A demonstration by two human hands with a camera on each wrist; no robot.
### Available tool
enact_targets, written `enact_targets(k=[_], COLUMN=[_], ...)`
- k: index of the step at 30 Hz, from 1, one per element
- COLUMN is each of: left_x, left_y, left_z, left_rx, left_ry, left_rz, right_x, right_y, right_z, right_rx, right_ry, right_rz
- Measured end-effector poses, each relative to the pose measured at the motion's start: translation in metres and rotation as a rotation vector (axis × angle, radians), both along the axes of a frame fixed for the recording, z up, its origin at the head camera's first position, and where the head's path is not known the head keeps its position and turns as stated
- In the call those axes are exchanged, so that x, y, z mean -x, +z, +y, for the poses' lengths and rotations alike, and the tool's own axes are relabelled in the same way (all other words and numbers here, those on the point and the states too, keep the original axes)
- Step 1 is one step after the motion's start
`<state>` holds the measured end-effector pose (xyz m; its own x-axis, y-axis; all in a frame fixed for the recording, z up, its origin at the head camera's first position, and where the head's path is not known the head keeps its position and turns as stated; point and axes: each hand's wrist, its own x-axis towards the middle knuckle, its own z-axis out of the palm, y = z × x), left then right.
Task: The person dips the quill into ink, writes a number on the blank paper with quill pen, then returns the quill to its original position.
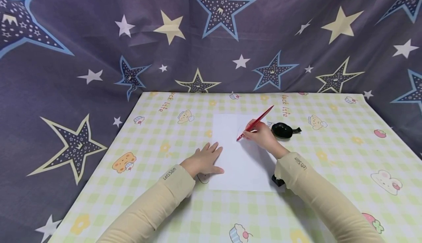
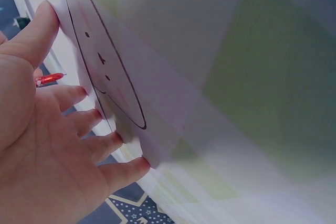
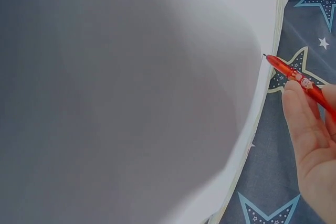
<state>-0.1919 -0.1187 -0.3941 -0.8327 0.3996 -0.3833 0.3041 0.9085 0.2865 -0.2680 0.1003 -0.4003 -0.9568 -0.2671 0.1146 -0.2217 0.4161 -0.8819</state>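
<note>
A white sheet of paper [image 1: 230, 177] lies on the table, with a faint curved line near its upper middle. My right hand [image 1: 262, 136] pinches a red pen [image 1: 260, 118], its tip at or close to the paper. In the right wrist view the red pen [image 3: 294, 72] shows a fine dark point and a printed pattern on its barrel. Fingers spread, my left hand [image 1: 206, 159] rests at the paper's left edge. The left wrist view shows this left hand [image 2: 58, 140] with its fingertips pressing down.
Right of the right hand sits a glossy black rounded object [image 1: 282, 130] with a short tail-like end. Another small black object [image 1: 278, 180] is partly hidden under the right sleeve. A checked cloth with cartoon prints [image 1: 158, 202] covers the table; a starry curtain [image 1: 184, 56] hangs behind.
</note>
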Motion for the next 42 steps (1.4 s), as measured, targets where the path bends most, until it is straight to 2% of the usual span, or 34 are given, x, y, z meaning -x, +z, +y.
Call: enact_targets(k=[3,9,12,16,24,28,42], left_x=[-0.001,0.000,0.000,0.000,0.001,0.001,0.001], left_y=[0.000,0.000,-0.001,-0.002,-0.003,-0.003,-0.003], left_z=[0.000,0.000,0.000,-0.001,-0.001,-0.001,0.000], left_rx=[0.000,0.006,0.007,0.002,-0.013,-0.013,-0.015], left_ry=[0.000,0.001,0.000,-0.001,0.007,0.010,0.012], left_rz=[0.003,0.002,0.005,0.007,0.007,0.004,0.008], right_x=[-0.003,-0.026,-0.031,-0.028,-0.008,-0.008,-0.014], right_y=[0.004,0.030,0.036,0.031,0.001,-0.001,0.002], right_z=[-0.001,-0.008,-0.010,-0.008,0.000,0.001,0.001], right_rx=[0.017,0.008,-0.003,0.015,0.028,0.033,0.001], right_ry=[0.012,0.017,0.013,0.025,0.030,0.038,0.016], right_rz=[-0.010,-0.001,0.004,0.012,0.029,0.041,-0.013])
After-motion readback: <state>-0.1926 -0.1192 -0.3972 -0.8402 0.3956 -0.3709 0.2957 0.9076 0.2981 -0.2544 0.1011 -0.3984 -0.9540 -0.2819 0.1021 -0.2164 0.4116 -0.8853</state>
